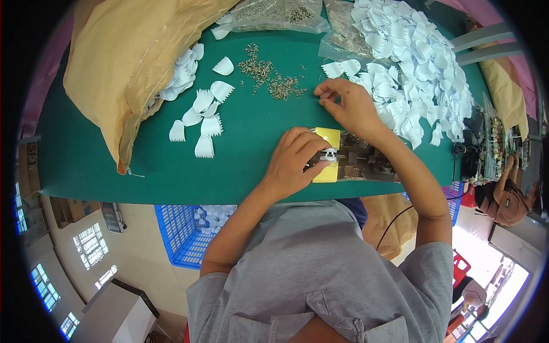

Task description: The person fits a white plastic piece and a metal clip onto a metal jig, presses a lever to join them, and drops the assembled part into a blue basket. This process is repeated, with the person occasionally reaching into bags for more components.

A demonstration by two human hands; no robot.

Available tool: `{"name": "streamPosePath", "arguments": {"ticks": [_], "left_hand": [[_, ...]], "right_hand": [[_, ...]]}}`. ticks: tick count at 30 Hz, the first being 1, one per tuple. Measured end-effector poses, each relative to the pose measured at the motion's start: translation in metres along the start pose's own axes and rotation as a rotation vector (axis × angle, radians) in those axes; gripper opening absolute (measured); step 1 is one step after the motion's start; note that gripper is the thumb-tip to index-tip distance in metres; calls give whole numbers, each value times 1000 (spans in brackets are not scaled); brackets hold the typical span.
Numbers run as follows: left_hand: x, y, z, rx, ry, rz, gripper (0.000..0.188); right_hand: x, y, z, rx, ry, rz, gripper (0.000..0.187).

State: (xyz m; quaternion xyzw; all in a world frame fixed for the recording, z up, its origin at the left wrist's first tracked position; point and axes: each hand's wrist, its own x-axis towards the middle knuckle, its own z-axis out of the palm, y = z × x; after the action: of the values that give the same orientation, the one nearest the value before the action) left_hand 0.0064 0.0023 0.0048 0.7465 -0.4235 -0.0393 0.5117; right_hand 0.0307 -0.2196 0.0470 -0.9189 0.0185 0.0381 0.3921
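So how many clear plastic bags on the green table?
2: one clear plastic bag at the far middle, another to its right, beside the white pieces; more may be hidden.

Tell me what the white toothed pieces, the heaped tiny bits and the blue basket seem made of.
White toothed pieces: probably smooth moulded plastic, going by their uniform shape and crisp teeth. Tiny bits: likely bare metal, by their silvery-brassy glint. Blue basket: apparently plastic, its walls an even-coloured lattice.
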Motion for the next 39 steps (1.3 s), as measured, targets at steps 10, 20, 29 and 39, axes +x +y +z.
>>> {"name": "streamPosePath", "arguments": {"ticks": [10,20,29,39], "left_hand": [[-1,3,-1,0,22,17,30],[0,2,-1,8,8,7,33],[-1,4,-1,52,27,-30,35],[4,2,0,-50,-15,-22,40]], "right_hand": [[27,11,-3,-369,268,-21,16],[64,30,-19,-602,-25,-482,13],[-50,-13,-34,149,-67,-131,12],[-102,-32,-17,-56,105,-256,23]]}}
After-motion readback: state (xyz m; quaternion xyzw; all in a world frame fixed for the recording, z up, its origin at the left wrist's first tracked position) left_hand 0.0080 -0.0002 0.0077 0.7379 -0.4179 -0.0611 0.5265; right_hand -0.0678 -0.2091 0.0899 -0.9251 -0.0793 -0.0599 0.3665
